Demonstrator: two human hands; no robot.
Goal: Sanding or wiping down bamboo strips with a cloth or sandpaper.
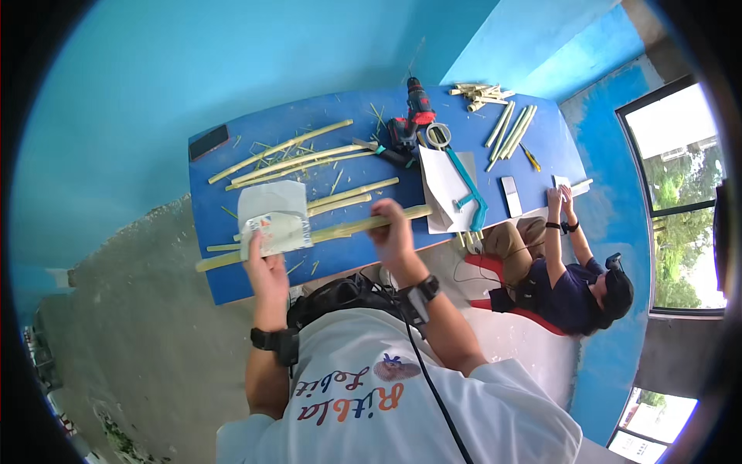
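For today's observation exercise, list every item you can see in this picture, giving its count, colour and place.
Table: one, blue, centre.
Bamboo strips: many, pale green, across the table.
Sandpaper sheet: one, grey, over a strip.
Drill: one, red-black, far edge.
Hacksaw: one, teal, on white paper.
Phone: one, black, far left corner.
Seated person: one, dark shirt, right.
Left hand: on the sandpaper.
Right hand: gripping a long strip.

Bright daylight thru window [680, 178] at right, glare there; sharp centre, heavy fisheye bend, dark rim.
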